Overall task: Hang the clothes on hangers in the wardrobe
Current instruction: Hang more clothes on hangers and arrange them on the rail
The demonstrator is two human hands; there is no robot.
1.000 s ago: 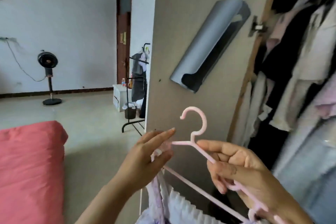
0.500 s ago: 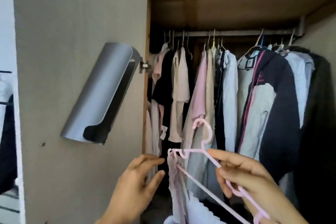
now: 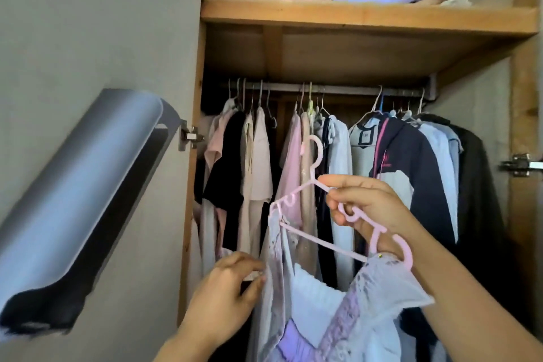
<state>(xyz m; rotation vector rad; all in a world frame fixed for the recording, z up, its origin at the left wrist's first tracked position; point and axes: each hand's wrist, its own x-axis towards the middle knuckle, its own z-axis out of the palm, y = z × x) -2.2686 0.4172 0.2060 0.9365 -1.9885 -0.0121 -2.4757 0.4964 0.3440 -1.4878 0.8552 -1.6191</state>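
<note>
Pink hanger (image 3: 316, 185) carrying lilac garment (image 3: 346, 308), held tilted in front of open wardrobe, hook up, below rail (image 3: 338, 89). Right hand (image 3: 373, 209) curled round hanger's right arm, fingers through its loops. Left hand (image 3: 226, 288) pinching garment's left edge at lower left. Rail crowded with hung clothes (image 3: 293, 161); narrow gaps between hooks near centre. Shelf (image 3: 352, 16) above with loose clothing. Garment's lower part cut off by frame bottom. Grey fitting (image 3: 82, 194) on door (image 3: 88, 23) at left, blurred.
</note>
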